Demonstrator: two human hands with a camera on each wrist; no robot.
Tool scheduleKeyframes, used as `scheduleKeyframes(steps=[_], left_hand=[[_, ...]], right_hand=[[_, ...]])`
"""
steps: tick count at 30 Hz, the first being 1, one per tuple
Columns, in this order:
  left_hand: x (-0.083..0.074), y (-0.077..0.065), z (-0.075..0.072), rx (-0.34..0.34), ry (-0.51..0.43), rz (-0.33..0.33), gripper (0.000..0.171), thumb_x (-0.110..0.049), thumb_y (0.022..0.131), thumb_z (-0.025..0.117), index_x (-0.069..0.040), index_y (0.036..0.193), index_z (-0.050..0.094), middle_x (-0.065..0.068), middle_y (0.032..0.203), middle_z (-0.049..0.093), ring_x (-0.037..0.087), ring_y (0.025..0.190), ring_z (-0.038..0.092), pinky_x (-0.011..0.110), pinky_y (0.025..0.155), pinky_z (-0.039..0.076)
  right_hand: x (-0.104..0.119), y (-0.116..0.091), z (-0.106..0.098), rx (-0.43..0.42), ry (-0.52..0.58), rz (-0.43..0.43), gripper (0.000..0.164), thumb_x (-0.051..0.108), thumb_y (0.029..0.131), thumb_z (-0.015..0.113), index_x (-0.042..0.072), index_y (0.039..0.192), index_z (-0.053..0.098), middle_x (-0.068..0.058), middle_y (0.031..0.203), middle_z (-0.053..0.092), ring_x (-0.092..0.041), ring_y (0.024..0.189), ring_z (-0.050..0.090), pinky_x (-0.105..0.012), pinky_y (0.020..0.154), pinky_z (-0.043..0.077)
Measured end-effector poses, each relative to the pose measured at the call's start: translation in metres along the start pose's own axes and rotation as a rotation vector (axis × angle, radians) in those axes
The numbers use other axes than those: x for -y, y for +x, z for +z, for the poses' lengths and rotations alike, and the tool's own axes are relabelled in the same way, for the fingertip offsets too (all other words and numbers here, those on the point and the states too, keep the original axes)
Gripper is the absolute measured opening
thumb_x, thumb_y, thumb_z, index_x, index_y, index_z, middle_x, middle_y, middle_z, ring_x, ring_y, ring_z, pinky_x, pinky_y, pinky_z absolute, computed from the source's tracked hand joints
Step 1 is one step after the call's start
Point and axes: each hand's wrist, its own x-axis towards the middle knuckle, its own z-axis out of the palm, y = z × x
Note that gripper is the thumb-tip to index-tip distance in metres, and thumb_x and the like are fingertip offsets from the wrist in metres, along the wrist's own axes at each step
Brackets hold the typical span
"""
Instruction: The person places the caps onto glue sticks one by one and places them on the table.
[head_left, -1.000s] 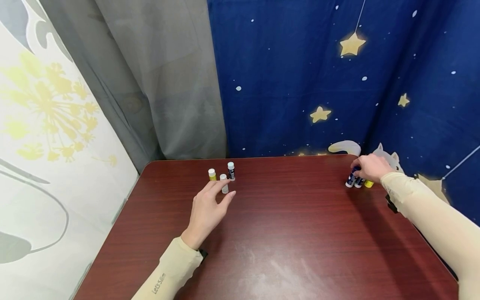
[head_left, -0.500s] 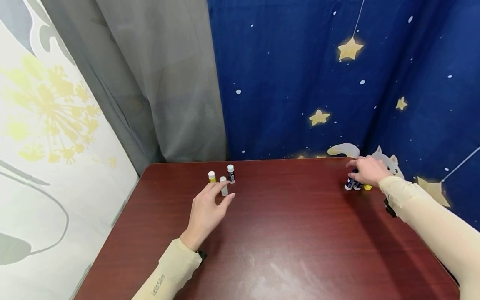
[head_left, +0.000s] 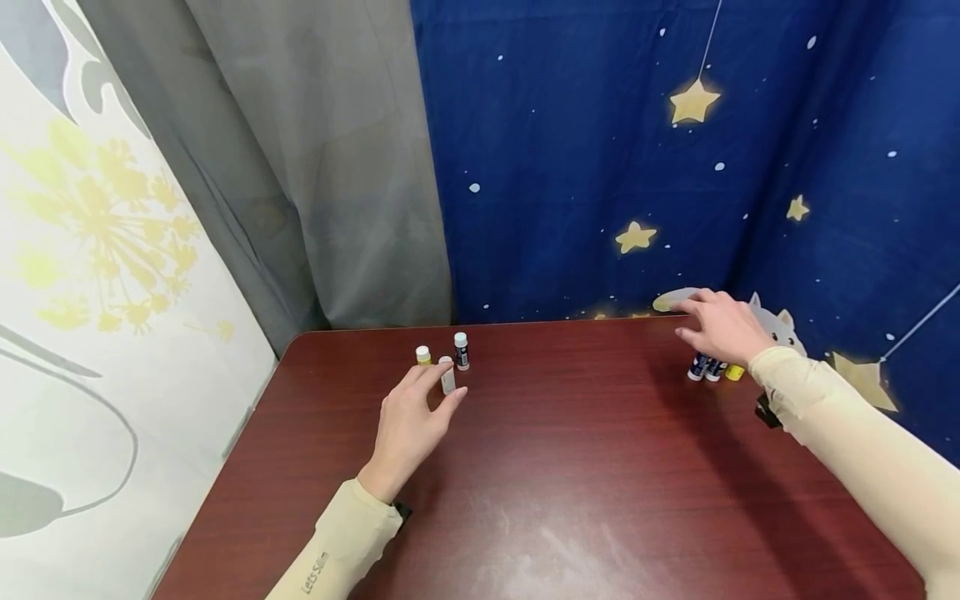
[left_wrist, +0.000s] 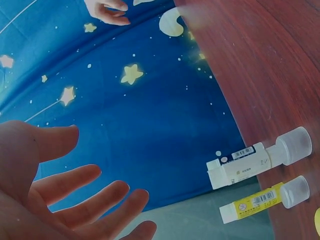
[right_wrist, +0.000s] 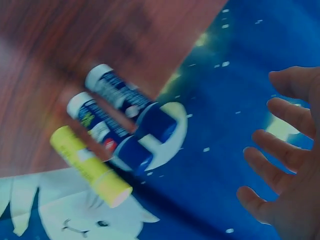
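In the head view my left hand [head_left: 408, 425] hovers with thumb and fingers parted, just in front of three upright glue sticks. These are a yellow one [head_left: 423, 356], a white one [head_left: 448, 379] and a dark-blue one [head_left: 461, 352], all with pale caps. The left wrist view shows this hand apart from them, holding nothing. My right hand [head_left: 723, 329] is spread above a second trio: two navy glue sticks [right_wrist: 107, 130] [right_wrist: 130, 102] and a yellow one [right_wrist: 90, 165], standing side by side. In the right wrist view no finger touches them. In the head view the right hand hides their tops.
All the sticks stand near the far edge of the reddish-brown table [head_left: 562, 467]. Behind it hang a grey curtain [head_left: 360, 167] and a blue star-patterned curtain [head_left: 570, 167]. A white patterned panel [head_left: 97, 375] borders the left side.
My right hand has let go of a navy glue stick, spread its fingers and lifted up and slightly left. The left hand has kept nearly the same pose.
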Motion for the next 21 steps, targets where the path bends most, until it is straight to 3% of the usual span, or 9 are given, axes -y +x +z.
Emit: scheduleKeyframes(steps=[6,15,21], left_hand=[[0.0,0.002,-0.002,-0.005,-0.002,0.007,0.042,-0.034,0.089,0.078,-0.018,0.127,0.071,0.0,0.113,0.067,0.017,0.098,0.066,0.042,0.078,0.054],[-0.001,0.001,-0.007,0.005,-0.018,-0.013,0.043,-0.035,0.09,0.078,-0.019,0.129,0.069,-0.001,0.116,0.065,0.009,0.064,0.049,0.03,0.059,0.044],[-0.003,0.002,-0.009,-0.001,-0.018,-0.002,0.043,-0.035,0.089,0.079,-0.017,0.127,0.069,0.001,0.113,0.064,0.008,0.064,0.048,0.03,0.058,0.044]], right_hand=[[0.024,0.001,-0.014,-0.049,0.044,-0.008,0.043,0.029,0.094,0.07,0.015,0.134,0.065,-0.019,0.131,0.054,-0.041,0.114,0.05,-0.061,0.087,0.042],[0.056,-0.001,-0.025,-0.124,0.104,-0.035,0.042,0.029,0.093,0.072,0.013,0.132,0.066,-0.016,0.13,0.055,-0.04,0.115,0.051,-0.062,0.091,0.04],[0.079,-0.005,-0.032,-0.187,0.128,-0.074,0.044,0.029,0.092,0.074,0.014,0.133,0.065,-0.014,0.132,0.055,-0.038,0.117,0.051,-0.062,0.092,0.039]])
